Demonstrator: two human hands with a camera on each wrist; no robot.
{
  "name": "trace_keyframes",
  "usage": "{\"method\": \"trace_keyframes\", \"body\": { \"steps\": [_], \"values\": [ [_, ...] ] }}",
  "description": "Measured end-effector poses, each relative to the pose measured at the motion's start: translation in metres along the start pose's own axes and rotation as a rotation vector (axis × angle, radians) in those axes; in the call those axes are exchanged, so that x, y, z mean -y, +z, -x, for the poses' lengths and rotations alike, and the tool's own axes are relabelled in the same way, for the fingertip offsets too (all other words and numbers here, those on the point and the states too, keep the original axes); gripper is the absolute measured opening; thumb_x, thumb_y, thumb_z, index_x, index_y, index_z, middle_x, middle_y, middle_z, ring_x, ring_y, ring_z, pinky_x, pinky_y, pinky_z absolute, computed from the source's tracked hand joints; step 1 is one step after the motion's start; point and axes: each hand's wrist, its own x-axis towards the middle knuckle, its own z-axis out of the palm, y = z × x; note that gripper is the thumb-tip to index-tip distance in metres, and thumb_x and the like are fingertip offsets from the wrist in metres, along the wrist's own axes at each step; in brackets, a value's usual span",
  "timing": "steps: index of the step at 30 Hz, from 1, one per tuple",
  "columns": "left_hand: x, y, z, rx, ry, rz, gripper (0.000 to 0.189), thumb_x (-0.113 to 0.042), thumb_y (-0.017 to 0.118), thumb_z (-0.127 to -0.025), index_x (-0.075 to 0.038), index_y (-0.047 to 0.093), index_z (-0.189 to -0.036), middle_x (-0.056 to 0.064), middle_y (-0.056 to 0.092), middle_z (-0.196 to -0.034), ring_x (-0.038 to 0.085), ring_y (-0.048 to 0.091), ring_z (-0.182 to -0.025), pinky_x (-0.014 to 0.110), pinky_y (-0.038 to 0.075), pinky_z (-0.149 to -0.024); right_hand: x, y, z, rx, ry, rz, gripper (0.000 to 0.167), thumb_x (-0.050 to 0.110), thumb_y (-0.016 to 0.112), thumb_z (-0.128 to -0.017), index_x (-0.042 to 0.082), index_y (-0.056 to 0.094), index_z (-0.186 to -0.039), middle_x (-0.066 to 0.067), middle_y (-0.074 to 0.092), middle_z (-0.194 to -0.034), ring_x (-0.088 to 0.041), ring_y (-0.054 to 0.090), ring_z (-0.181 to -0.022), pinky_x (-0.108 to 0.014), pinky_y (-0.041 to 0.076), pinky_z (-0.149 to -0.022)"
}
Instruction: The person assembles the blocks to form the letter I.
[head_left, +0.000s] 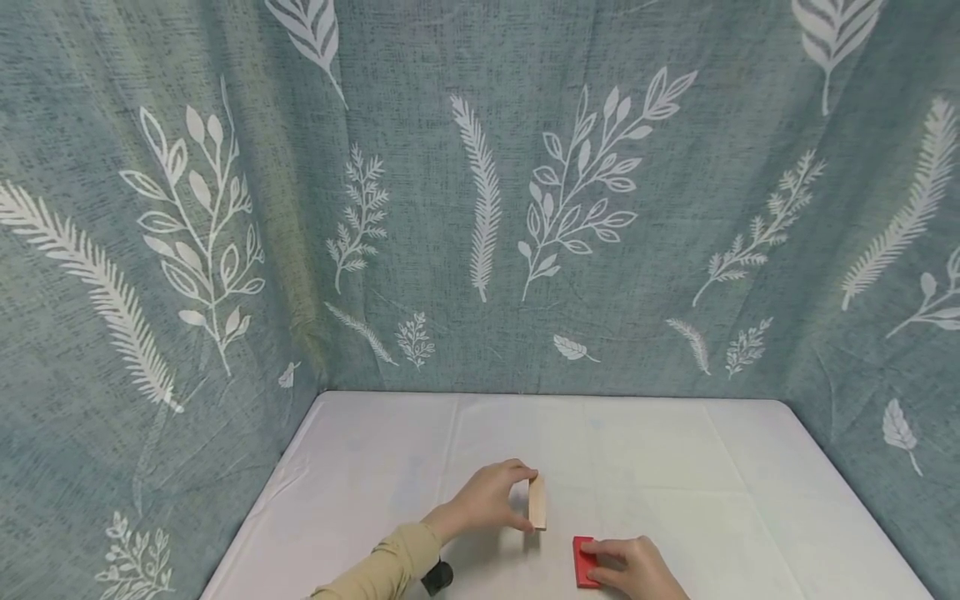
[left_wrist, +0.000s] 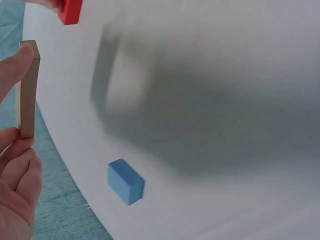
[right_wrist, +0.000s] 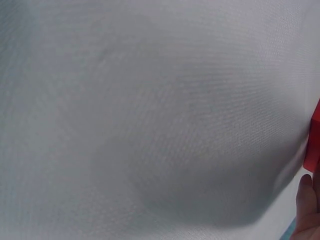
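My left hand point(head_left: 486, 498) pinches a plain wooden block point(head_left: 537, 502) by its two ends, thumb at one end and fingers at the other. The left wrist view shows this long, thin block point(left_wrist: 28, 95) held above the white table, its shadow falling below. To the right and nearer, my right hand point(head_left: 637, 568) grips a red rectangular block point(head_left: 582, 567) from its right side, with fingertips over it. Only an edge of the red block point(right_wrist: 313, 145) enters the right wrist view. A small blue block point(left_wrist: 125, 182) lies on the table, seen only in the left wrist view.
A white cloth with creases covers the table point(head_left: 390, 450). Teal curtains point(head_left: 420, 208) with white leaf prints hang behind it and along both sides. A small black device point(head_left: 437, 577) is by the left wrist, below the beige sleeve point(head_left: 382, 567).
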Motion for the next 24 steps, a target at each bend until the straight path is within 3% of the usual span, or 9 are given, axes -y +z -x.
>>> {"method": "trace_keyframes", "body": {
  "steps": [10, 24],
  "values": [
    [-0.003, -0.011, -0.008, -0.038, 0.001, 0.012, 0.073, -0.036, 0.084, -0.068, -0.009, 0.057, -0.13, 0.001, 0.062, -0.12, 0.017, 0.06, -0.109, 0.029, 0.05, -0.094, 0.001, -0.001, 0.0, -0.005, -0.025, -0.004, 0.035, 0.031, 0.075, -0.079, 0.008, 0.074, -0.105, -0.006, 0.074, -0.099, -0.004, 0.068, -0.09, -0.021, 0.056, -0.074],
    [-0.003, -0.016, -0.017, -0.098, -0.007, 0.017, 0.072, -0.036, 0.084, -0.069, -0.008, 0.057, -0.13, 0.003, 0.062, -0.122, 0.02, 0.059, -0.112, 0.031, 0.049, -0.097, 0.0, -0.001, -0.001, 0.031, 0.04, -0.007, 0.036, 0.032, 0.075, -0.079, 0.01, 0.073, -0.107, -0.003, 0.074, -0.099, 0.001, 0.065, -0.088, -0.03, 0.058, -0.075]
  ]
}}
